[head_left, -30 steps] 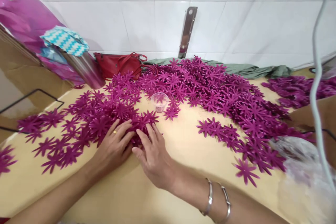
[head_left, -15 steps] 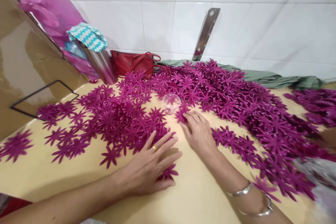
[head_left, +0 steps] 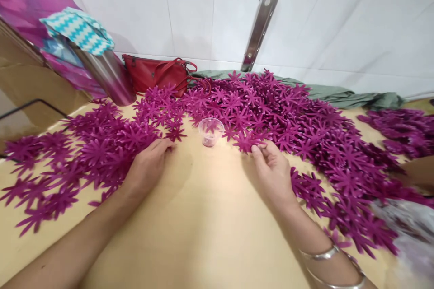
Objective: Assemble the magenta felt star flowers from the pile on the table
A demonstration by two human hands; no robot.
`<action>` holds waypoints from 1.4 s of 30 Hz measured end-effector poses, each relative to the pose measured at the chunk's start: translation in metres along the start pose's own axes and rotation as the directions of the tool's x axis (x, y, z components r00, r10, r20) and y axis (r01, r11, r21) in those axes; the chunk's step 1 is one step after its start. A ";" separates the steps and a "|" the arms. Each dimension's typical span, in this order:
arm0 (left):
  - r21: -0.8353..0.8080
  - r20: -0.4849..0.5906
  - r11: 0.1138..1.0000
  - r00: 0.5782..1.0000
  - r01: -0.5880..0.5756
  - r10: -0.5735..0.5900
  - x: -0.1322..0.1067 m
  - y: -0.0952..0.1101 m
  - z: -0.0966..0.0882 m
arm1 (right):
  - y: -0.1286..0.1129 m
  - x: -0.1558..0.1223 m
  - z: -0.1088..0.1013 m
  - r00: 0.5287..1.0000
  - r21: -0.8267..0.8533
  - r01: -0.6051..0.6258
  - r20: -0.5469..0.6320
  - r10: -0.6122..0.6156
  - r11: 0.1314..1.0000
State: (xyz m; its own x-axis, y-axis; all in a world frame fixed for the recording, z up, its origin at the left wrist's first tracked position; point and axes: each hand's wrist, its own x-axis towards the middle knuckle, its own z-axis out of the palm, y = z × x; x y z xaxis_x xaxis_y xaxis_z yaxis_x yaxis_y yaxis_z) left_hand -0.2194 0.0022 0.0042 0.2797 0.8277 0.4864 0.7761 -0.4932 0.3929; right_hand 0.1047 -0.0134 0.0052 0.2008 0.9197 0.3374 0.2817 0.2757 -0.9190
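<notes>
My right hand (head_left: pixel 273 169) pinches a magenta plastic flower piece (head_left: pixel 248 141) with long thin petals, between thumb and fingers, at the near edge of the large heap. My left hand (head_left: pixel 149 162) lies against the right side of the left pile of flower pieces (head_left: pixel 96 151). Its fingers are bent and pressed together, and what they hold, if anything, is hidden. Between the hands, a little farther back, stands a small clear plastic cup (head_left: pixel 210 133) with a bit of something at its bottom.
A large heap of flower pieces (head_left: pixel 325 144) spreads along the back and right. Behind are a red purse (head_left: pixel 154 74), a metal flask (head_left: pixel 110 72) under a patterned cloth (head_left: pixel 79 31), and green fabric (head_left: pixel 339 92). A clear plastic bag (head_left: pixel 407 226) lies at right; another person's arm (head_left: pixel 415 171) shows there.
My left hand has moved left and away, its spread fingers drawing together, and the left pile has shifted left. My right hand has turned and now pinches a flower piece. The view has shifted.
</notes>
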 end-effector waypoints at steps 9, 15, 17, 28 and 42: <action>0.040 -0.210 0.999 0.978 -0.003 0.011 0.000 0.004 -0.009 | -0.003 0.003 0.000 0.993 0.210 -0.093 -0.052 0.106 0.973; 0.260 -0.131 0.964 0.991 0.064 -0.031 -0.003 0.008 -0.004 | -0.004 0.003 0.001 0.997 0.179 -0.052 -0.050 0.062 0.982; 0.261 -0.114 0.965 0.993 0.033 -0.003 -0.004 0.017 -0.003 | -0.004 0.004 0.001 0.996 0.167 -0.039 -0.068 0.051 0.985; -0.017 0.020 0.920 0.920 -0.392 0.392 -0.021 0.073 0.013 | -0.018 -0.015 0.009 0.911 -0.085 0.339 0.279 -0.305 0.937; -0.008 0.347 0.917 0.859 -0.398 0.376 -0.027 0.073 0.034 | -0.015 -0.015 0.008 0.943 -0.207 0.322 0.158 -0.293 0.924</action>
State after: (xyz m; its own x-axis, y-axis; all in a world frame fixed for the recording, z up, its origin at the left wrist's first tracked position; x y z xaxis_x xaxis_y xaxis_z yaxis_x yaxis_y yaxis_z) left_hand -0.1509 -0.0473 -0.0068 0.7280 0.6190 0.2948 0.5964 -0.7838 0.1731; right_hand 0.0901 -0.0296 0.0127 -0.0416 0.8304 0.5557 0.5188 0.4933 -0.6983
